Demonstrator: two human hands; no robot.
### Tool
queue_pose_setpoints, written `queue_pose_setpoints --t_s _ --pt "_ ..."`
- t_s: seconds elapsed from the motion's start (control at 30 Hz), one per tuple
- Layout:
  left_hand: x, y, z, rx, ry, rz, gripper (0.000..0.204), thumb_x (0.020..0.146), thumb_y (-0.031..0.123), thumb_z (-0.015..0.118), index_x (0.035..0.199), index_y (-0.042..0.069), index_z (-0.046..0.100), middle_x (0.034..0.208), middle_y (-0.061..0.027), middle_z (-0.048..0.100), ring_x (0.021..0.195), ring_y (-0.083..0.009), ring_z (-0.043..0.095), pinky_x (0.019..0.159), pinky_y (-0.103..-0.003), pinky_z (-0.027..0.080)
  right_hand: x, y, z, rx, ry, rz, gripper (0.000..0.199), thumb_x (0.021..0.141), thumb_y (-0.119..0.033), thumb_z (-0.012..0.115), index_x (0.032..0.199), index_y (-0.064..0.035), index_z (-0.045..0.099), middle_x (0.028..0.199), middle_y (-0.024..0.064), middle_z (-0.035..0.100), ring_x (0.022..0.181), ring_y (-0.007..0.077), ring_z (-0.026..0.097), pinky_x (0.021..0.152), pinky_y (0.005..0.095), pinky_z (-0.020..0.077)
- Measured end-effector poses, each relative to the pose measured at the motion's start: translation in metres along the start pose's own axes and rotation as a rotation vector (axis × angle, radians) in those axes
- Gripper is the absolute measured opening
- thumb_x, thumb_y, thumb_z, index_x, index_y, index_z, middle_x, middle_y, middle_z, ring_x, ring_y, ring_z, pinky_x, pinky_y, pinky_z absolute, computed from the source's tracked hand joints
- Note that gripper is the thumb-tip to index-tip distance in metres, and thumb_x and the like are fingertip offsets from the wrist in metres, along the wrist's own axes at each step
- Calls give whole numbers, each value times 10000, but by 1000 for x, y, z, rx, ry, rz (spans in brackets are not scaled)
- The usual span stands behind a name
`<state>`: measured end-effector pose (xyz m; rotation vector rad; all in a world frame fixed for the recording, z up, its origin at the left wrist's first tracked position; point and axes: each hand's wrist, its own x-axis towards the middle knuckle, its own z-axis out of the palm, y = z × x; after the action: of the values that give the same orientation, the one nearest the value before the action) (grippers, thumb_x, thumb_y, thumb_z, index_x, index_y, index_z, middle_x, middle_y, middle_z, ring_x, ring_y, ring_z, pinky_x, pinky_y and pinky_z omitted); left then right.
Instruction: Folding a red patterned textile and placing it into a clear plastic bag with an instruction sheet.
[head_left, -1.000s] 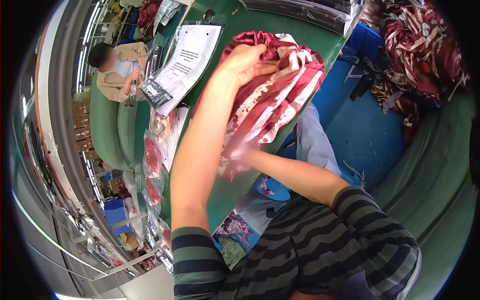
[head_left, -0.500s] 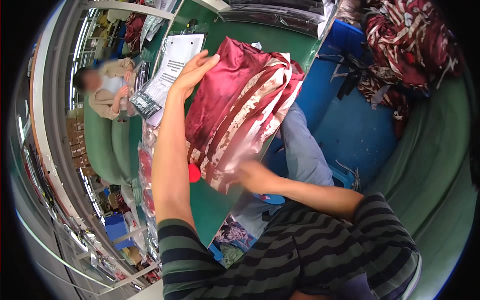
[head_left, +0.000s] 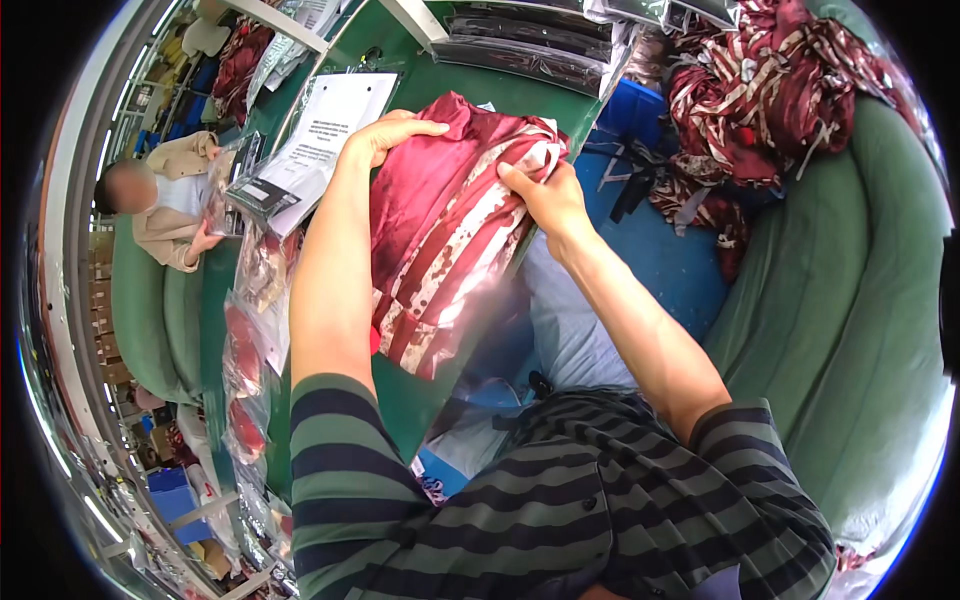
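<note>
My left hand (head_left: 385,135) curls over the top left edge of a dark red patterned cloth (head_left: 445,235), fingers bent and closed on the fabric. My right hand (head_left: 545,195) pinches the cloth's upper right corner, thumb and fingers together on a cream-striped fold. The cloth hangs between both hands over the green table (head_left: 470,85), its lower part seeming to be inside a clear plastic bag (head_left: 500,320), though glare blurs that edge.

I judge the cloth light, soft and limp, probably smooth enough to slip; gripping the top corners, as now, looks the surest hold.

Counting outward: one cloth in hand, one white printed sheet (head_left: 335,125) beside my left hand, one heap of similar red cloth (head_left: 770,85) at upper right, several bagged red items (head_left: 245,340) along the table's left edge, too blurred to count. One other person (head_left: 160,205) sits at far left.
</note>
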<state>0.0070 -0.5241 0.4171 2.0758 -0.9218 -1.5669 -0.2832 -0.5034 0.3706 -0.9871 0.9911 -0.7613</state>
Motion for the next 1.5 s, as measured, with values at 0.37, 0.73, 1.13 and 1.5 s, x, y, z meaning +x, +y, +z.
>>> queue_pose_setpoints --t_s 0.37,0.73,1.13,1.5 --pt "-246 -92 -61 -311 500 675 331 926 122 711 1221 -14 644 1130 -81 712 889 -120 671 808 -218 534 60 -88 93 -76 -976 -37 258 849 76 656 1104 54 680 936 113 729 750 163 663 672 278 545" --pt "-408 -123 229 -122 1857 371 236 991 149 611 1182 17 655 1104 -130 703 930 -207 688 830 -279 565 6 -86 263 -57 -1765 -266 275 863 113 628 1123 35 675 949 160 726 788 230 715 597 258 613" --pt "-147 -251 431 -382 1732 532 245 721 -172 516 826 41 577 1072 -103 736 1266 -315 567 967 -379 486 58 119 162 -572 -2008 -1497 116 823 -166 628 896 -117 551 1080 -21 621 1156 242 488 999 378 342" --pt "-206 -218 421 -294 1513 490 308 669 -76 531 892 70 686 1215 -59 694 1326 -324 530 1059 -429 456 54 15 136 -1026 -2181 -848 666 773 -25 700 1408 -135 536 1449 67 535 1378 289 395 1118 411 366"
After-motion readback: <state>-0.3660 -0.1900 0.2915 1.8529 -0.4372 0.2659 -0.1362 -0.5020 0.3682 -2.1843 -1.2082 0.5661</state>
